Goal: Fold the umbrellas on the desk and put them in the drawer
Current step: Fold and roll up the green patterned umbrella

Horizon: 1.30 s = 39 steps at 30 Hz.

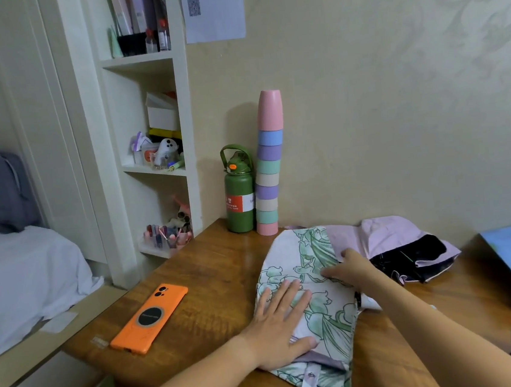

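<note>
Here the wooden table (213,279) fills the lower middle of the room, set against a pale patterned wall, with a bed (20,281) to its left and a white shelf unit (148,116) in the corner. On the table lies a floral umbrella (319,306), its white and green canopy spread flat and partly gathered. Just beyond it, touching its far edge, sits a pink umbrella (404,240) with a black lining, crumpled and unfolded. The left hand (280,326) presses flat on the floral canopy, fingers straight and spread. The right hand (350,270) rests on the same canopy farther back; its fingers seem to be tucking or pinching a fold, though I cannot tell for sure. A tall stack of pastel cups (269,169) stands by the wall beside a green bottle (239,192). An orange phone (150,317) lies face down near the left edge.
</note>
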Motion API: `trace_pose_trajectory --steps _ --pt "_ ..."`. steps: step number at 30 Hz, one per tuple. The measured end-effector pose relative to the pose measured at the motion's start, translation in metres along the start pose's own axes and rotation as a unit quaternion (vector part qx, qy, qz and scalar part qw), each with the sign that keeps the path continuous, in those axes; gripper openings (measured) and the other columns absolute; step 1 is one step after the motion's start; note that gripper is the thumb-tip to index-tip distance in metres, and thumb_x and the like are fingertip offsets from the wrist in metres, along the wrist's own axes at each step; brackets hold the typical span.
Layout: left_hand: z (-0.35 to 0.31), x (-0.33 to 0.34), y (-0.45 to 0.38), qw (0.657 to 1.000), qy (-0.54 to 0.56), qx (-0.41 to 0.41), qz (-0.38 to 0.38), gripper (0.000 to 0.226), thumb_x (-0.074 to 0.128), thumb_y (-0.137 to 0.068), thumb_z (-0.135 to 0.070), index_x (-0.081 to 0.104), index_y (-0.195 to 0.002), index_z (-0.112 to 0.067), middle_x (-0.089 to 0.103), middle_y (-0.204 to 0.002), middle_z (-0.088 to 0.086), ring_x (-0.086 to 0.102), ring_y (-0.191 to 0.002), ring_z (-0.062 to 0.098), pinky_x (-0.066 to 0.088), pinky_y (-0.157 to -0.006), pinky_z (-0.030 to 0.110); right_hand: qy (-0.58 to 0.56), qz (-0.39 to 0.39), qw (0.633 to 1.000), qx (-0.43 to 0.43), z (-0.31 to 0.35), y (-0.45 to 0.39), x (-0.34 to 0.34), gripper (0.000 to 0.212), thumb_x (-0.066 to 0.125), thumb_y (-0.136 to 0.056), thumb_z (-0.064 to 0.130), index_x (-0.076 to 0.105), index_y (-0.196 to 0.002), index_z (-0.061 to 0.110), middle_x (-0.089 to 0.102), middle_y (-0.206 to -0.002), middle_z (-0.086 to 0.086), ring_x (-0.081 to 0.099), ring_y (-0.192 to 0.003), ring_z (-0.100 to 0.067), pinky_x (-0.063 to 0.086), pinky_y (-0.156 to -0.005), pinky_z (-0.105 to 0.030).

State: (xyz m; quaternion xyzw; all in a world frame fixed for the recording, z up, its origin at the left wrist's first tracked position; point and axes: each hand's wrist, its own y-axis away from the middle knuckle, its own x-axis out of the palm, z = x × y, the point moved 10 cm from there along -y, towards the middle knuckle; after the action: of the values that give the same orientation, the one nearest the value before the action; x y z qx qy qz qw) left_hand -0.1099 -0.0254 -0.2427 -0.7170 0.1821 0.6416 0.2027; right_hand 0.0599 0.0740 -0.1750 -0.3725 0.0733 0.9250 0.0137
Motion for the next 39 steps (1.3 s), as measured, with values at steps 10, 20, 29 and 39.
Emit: trace_pose_trajectory --steps 10,20,29,39 --pt "-0.001 -0.002 0.001 1.0 -0.002 0.009 -0.012 0.082 0.023 -0.102 -0.07 -0.028 -0.157 -0.036 -0.044 -0.159 -0.013 -0.045 -0.143 0.007 -0.019 -0.123 0.05 -0.274 0.15 0.947 -0.074 0.03 0.012 0.008 0.048 0.084 -0.083 0.037 0.072 -0.112 0.001 0.077 -0.104 -0.017 0.076 -0.097 -0.031 0.06 -0.091 -0.045" --pt "0.036 -0.025 0.003 0.904 0.418 -0.065 -0.065 0.049 0.06 -0.089 -0.043 0.05 -0.136 -0.034 0.045 -0.149 -0.011 0.033 -0.145 0.013 0.026 -0.118 0.032 -0.127 0.112 0.925 -0.34 0.067 0.072 0.002 0.055 0.073 -0.095 0.031 0.038 -0.06 0.009 0.031 -0.065 -0.005 0.028 -0.062 -0.02 0.022 -0.056 -0.026" --pt "0.083 -0.055 0.014 0.753 0.573 -0.221 -0.239 0.021 0.045 -0.108 -0.024 0.065 -0.104 -0.017 0.067 -0.094 0.006 0.063 -0.088 0.021 0.049 -0.073 0.027 0.118 0.099 0.888 -0.433 0.014 0.102 0.039 0.049 0.074 -0.088 0.037 0.05 -0.057 0.008 0.043 -0.058 -0.005 0.038 -0.057 -0.019 0.031 -0.057 -0.03" --pt "0.067 -0.06 0.025 0.778 0.493 -0.315 -0.228 0.029 0.058 -0.098 -0.039 0.058 -0.101 -0.01 0.059 -0.097 0.004 0.052 -0.083 0.016 0.037 -0.069 0.03 -0.03 0.157 0.965 -0.209 -0.02 0.108 0.036 0.039 0.068 -0.092 0.054 0.067 -0.086 0.016 0.066 -0.086 0.012 0.057 -0.079 0.003 0.042 -0.073 -0.017"
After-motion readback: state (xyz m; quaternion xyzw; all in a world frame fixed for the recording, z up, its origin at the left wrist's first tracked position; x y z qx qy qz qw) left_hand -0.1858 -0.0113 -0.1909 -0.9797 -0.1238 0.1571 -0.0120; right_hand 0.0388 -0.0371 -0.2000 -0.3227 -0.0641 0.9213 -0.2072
